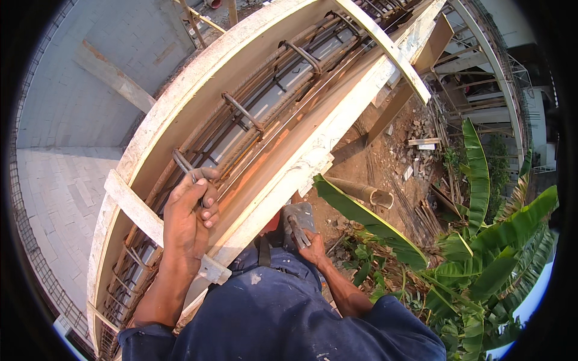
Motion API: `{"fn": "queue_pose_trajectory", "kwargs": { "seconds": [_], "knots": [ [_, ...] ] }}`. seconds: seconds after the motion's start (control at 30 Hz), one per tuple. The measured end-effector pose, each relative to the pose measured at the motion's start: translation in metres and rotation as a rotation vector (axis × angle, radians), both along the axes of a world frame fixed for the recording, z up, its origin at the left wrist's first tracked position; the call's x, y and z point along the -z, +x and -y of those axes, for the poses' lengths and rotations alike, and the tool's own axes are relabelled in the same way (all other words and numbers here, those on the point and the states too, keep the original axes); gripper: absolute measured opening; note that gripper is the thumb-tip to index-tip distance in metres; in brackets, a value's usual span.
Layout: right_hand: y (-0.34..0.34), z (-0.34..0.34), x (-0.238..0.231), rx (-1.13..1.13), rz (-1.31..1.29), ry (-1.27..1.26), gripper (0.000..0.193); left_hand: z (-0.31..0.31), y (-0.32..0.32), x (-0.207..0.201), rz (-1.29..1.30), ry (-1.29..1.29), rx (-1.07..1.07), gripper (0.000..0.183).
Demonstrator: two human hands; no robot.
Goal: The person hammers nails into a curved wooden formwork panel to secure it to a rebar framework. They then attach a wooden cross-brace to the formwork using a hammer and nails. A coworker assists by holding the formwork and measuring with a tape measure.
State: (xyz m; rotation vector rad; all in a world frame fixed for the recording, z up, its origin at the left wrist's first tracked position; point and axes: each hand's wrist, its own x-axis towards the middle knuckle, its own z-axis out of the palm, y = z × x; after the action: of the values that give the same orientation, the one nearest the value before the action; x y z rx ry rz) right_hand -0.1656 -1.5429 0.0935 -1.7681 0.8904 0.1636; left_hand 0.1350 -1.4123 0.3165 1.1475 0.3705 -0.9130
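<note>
My left hand [186,225] is raised over a long wooden formwork trough, its fingers closed round the bent end of a steel stirrup [182,161]. Long rebar rods [241,147] run lengthwise inside the trough, with more stirrups [242,112] standing along them. Lower and to the right, beside my leg, my right hand [312,246] is closed on a worn metal hand tool [297,231]. The exact kind of that tool is unclear. Between my hands lies the near formwork board [295,165].
Wooden cross battens [135,207] span the trough, another batten [391,54] farther up. Banana leaves [373,222] reach in from the right. Below are a bamboo pole [361,191] and rubble [421,138]. A grey block surface [66,174] lies left of the formwork.
</note>
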Motion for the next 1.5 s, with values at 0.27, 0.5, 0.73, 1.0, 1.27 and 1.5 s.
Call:
{"fn": "queue_pose_trajectory", "kwargs": {
  "seconds": [0.27, 0.5, 0.73, 1.0, 1.27, 1.5],
  "knots": [
    [0.069, 0.140, -0.132, 0.156, 0.457, -0.304, 0.014, 0.056, 0.016, -0.015, 0.991, 0.518, 0.241, 0.018],
    [0.178, 0.291, -0.226, 0.340, 0.551, -0.281, 0.020, 0.139, -0.022, 0.012, 1.052, 0.777, 0.528, 0.022],
    [0.170, 0.355, -0.265, 0.442, 0.610, -0.132, 0.028, 0.162, -0.031, 0.032, 1.138, 0.937, 0.436, 0.022],
    [0.107, 0.316, -0.266, 0.634, 0.489, -0.013, 0.028, 0.158, -0.032, 0.035, 1.144, 0.904, 0.447, 0.021],
    [0.082, 0.313, -0.272, 0.646, 0.514, -0.066, 0.026, 0.156, -0.029, 0.032, 1.084, 0.825, 0.365, 0.023],
    [0.118, 0.306, -0.294, 0.449, 0.426, 0.003, 0.032, 0.209, 0.000, -0.018, 0.498, 0.115, 0.032, 0.066]
  ]
}}
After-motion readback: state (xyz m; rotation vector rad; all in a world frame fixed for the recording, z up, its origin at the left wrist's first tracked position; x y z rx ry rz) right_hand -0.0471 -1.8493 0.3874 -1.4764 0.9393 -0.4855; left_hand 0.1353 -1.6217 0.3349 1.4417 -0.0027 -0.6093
